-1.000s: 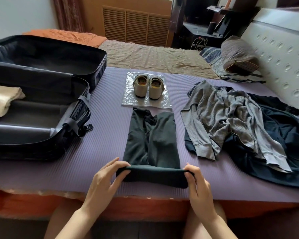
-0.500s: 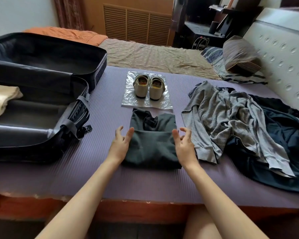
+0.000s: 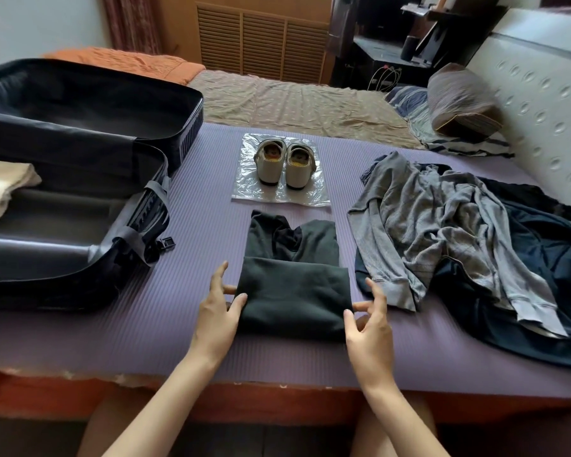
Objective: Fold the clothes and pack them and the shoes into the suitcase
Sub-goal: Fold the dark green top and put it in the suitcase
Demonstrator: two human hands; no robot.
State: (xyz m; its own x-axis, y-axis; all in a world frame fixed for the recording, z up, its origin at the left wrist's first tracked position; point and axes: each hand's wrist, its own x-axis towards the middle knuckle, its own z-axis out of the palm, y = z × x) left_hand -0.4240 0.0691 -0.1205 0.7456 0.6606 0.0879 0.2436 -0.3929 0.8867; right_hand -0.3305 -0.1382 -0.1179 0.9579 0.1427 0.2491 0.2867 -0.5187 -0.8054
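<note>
Atop purple mat, left hand and right hand flank dark garment.

Setting: bedroom in a home. Evidence: a bed with a white dimpled padded headboard, a brown pillow against it, a creased beige sheet, an orange blanket at the far corner, and a purple ribbed mat over the near part. Also noted: patterned curtain, louvred wooden panel on the far wall, dark shelf unit beside the headboard, an open suitcase and loose clothes on the mat.
</note>
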